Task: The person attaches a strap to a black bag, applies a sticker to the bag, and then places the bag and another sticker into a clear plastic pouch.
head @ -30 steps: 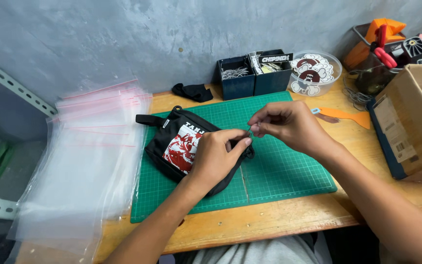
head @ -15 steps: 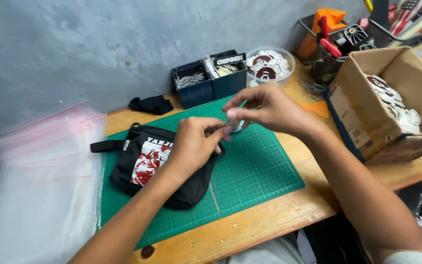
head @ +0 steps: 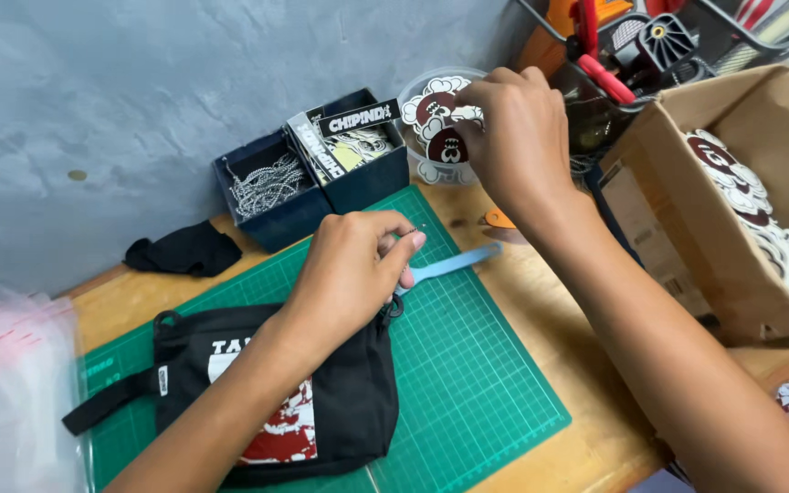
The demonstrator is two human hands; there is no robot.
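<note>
The left hand (head: 349, 274) rests on the upper corner of a black fabric pouch with a red and white print (head: 294, 402), its fingers curled and its thumb and forefinger pinched together by the pouch's small dark ring; whatever sits between the fingertips is too small to make out. The pouch lies flat on a green gridded cutting mat (head: 477, 383), its black strap trailing off to the left. Just beside the left fingertips a pale blue flat tool (head: 454, 265) lies on the mat's edge.

The right hand (head: 513, 137) is raised over a round clear plastic tub of white and dark red stickers (head: 431, 114), fingers bunched downward at its rim; whether they grip a sticker cannot be told. Left of the tub stands a dark blue divided box (head: 321, 196) holding silver ball chains and printed cards. An open brown cardboard box (head: 732, 201) with more such stickers stands to the right. A black cloth scrap (head: 184, 248) lies on the wooden table (head: 586, 429), and clear plastic bags (head: 6, 393) are stacked at the far left.
</note>
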